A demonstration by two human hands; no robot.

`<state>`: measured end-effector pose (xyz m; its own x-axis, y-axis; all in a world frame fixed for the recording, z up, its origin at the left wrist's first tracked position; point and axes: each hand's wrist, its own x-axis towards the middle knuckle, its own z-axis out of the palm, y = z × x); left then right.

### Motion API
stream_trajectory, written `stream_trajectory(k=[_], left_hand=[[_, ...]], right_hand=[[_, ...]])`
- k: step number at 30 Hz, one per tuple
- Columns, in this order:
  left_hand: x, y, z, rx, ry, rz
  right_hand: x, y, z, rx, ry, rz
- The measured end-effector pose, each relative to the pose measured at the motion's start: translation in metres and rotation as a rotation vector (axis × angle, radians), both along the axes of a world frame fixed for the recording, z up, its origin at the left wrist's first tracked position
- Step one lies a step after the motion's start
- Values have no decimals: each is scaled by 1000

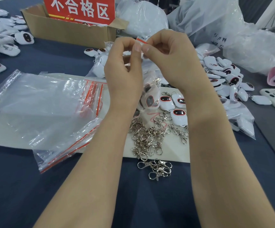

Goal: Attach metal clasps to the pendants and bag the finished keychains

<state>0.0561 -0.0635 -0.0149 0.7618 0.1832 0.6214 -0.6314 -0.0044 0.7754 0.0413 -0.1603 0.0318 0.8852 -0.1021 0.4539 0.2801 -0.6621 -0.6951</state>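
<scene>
Your left hand, right hand pinch clear red-sealed zip bag above silver clasps; likely limp, slick: hold seal.

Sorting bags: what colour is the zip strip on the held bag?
Red zip strip, head view.

The clasps before you are shiny metal, the pendants smooth glossy white plastic; the bag you pinch is thin clear crinkled plastic; the table cover matt dark cloth.
</scene>
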Motion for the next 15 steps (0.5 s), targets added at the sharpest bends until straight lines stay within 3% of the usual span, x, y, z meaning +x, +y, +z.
stream_trajectory(k=[15], left_hand=[[-1,-1,1,96,29,44]], right_hand=[[-1,1,1,-2,39,27]])
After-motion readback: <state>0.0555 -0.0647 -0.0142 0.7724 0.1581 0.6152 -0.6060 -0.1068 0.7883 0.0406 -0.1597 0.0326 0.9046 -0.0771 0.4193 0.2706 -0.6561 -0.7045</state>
